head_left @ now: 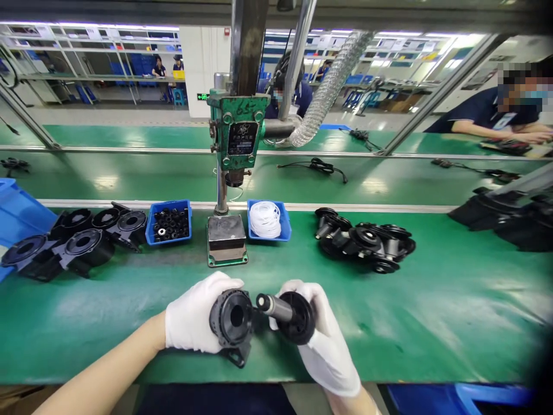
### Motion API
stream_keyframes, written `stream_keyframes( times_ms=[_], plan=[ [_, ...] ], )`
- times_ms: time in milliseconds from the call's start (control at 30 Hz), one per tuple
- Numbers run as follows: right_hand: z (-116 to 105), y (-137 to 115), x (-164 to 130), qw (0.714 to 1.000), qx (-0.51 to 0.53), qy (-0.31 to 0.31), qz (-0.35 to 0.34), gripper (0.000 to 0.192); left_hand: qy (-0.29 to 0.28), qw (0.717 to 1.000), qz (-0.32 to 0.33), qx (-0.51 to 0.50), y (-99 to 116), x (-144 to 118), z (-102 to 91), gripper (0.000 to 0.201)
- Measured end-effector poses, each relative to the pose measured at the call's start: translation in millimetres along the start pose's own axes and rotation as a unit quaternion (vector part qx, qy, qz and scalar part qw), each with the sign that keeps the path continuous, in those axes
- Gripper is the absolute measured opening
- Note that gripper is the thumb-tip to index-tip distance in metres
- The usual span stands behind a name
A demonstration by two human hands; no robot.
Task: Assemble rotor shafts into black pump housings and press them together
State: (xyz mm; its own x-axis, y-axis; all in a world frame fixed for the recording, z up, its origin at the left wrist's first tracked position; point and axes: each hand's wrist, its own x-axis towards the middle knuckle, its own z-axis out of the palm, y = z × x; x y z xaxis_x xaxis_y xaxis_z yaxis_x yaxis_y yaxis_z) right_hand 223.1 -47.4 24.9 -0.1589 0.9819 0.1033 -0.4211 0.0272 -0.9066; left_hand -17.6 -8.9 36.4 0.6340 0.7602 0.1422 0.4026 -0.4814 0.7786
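My left hand (pixel 196 314), in a white glove, is closed round a black plastic housing (pixel 224 323) with a round hole facing up and a bracket at its lower end. To its right, my gloved right hand (pixel 322 334) grips a black wheel-like part with a metal shaft (pixel 298 320). The shaft points left toward the housing, and a small gap lies between the two parts. Both are held low over the green table, in front of a green hand press (pixel 242 129) with a metal block (pixel 226 231) on its base.
Black housings (pixel 88 248) lie at the left beside a blue bin (pixel 21 210). One blue tray (pixel 169 241) holds small black parts, another (pixel 270 236) white rings. Several black wheel parts (pixel 367 237) are piled right. Behind the table hangs a silver duct (pixel 332 86); a person (pixel 479 109) works at far right.
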Motion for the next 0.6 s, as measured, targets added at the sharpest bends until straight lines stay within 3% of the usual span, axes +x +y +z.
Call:
stream_keyframes(
  times_ms=[133,300,433,600],
  plan=[
    [-5,8,-8,0.982,-0.182,-0.009,-0.041,0.026,0.022,0.995,-0.020,0.096,15,-3,-9.7,0.052],
    [6,13,-13,0.958,-0.279,-0.010,-0.061,0.024,0.007,0.977,-0.018,0.212,32,-4,-14.0,0.048],
    [19,9,-13,0.927,-0.368,-0.013,-0.072,0.029,-0.020,0.954,0.003,0.301,39,-4,-7.5,0.048],
    [40,9,-11,0.888,-0.442,-0.022,-0.126,0.035,-0.041,0.946,0.042,0.319,37,0,9.0,0.058]
  ],
)
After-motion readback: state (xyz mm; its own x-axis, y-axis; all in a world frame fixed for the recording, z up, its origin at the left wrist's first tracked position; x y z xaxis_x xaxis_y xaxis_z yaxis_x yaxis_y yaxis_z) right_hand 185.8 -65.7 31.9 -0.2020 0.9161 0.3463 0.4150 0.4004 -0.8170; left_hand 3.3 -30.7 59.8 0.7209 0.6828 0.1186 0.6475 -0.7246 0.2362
